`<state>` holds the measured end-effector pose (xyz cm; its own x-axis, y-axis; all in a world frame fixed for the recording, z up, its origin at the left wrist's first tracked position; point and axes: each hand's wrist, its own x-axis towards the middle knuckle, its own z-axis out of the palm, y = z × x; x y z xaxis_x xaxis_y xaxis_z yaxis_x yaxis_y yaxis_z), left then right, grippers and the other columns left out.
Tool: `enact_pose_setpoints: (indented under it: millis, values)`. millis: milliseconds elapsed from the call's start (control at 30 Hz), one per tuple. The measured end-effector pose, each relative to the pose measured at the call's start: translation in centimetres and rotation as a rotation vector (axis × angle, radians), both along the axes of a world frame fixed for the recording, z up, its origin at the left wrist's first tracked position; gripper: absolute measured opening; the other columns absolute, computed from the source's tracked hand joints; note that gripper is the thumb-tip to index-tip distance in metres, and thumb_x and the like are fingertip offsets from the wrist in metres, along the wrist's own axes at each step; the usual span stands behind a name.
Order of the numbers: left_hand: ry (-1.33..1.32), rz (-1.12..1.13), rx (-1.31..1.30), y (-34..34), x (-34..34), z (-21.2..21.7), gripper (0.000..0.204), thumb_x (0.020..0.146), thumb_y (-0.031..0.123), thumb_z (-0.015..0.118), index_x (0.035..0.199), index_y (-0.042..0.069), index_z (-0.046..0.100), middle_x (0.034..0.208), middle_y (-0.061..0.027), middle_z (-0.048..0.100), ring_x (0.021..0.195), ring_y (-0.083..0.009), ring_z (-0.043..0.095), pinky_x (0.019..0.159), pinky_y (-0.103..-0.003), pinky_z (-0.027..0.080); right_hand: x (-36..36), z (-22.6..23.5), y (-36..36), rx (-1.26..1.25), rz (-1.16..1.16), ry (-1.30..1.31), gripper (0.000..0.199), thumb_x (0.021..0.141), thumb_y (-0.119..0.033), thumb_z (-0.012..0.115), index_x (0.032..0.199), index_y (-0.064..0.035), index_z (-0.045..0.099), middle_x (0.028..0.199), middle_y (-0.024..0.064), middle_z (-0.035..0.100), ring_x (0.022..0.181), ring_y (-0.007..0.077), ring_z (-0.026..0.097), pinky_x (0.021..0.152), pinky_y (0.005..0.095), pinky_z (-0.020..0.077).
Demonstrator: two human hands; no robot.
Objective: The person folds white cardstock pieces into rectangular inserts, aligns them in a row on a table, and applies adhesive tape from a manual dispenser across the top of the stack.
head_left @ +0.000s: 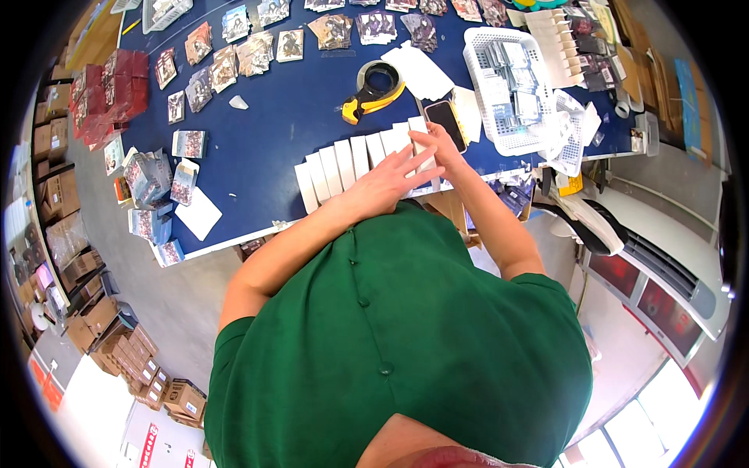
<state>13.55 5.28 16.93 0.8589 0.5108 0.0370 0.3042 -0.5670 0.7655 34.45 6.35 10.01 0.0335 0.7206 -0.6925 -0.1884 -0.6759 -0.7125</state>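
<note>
Left hand (382, 186) lay open, fingers spread against the white boxes (345, 165), right hand (443, 148) bent at their far end, grip unclear, apparently keeping them together.

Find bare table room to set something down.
Bare blue tabletop: beyond the row of white boxes, left of the tape dispenser; also between that row and the left white sheet. Crowded: among the card stacks, around the large basket.

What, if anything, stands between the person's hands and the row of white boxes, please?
Nothing visible does: the left hand lies over part of the row of white boxes, the right hand is at its right end, and the tape dispenser lies beyond it.
</note>
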Motion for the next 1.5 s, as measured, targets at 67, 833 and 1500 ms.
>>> enact_pose_setpoints:
  millis: [67,833,1500]
  values:
    - [-0.104,0.052,-0.298,0.1,-0.7,0.1,0.087,0.071,-0.016,0.052,0.147,0.025,0.042,0.158,-0.0094,0.031,0.134,-0.0378,0.045,0.104,-0.044,0.046,0.8,-1.5,0.2,-0.021,-0.004,0.127,0.091,0.078,-0.026,0.082,0.142,0.0081,0.027,0.132,0.0199,0.049,0.119,0.0228,0.053,0.096,0.0341,0.0465]
    - [-0.1,1.28,-0.612,-5.8,-12.4,-15.4,0.078,0.092,0.032,0.069,0.147,-0.006,0.03,0.132,-0.0229,0.055,0.122,-0.0273,0.053,0.104,-0.037,0.041,-2.5,-7.6,-3.6,0.398,0.262,-0.887,0.068,0.09,-0.039,0.067,0.143,-0.0023,0.044,0.129,0.0261,0.052,0.115,0.0404,0.056,0.095,0.0439,0.0475]
    - [0.134,1.091,-0.787,-0.7,-14.6,-14.7,0.082,0.085,0.022,0.072,0.148,-0.006,0.028,0.135,-0.0235,0.053,0.124,-0.0297,0.054,0.104,-0.037,0.043,-2.3,-7.5,-3.5,0.132,0.34,-0.659,0.076,0.082,-0.037,0.076,0.142,-0.0071,0.041,0.122,0.0253,0.059,0.115,0.0396,0.057,0.098,0.0465,0.0453]
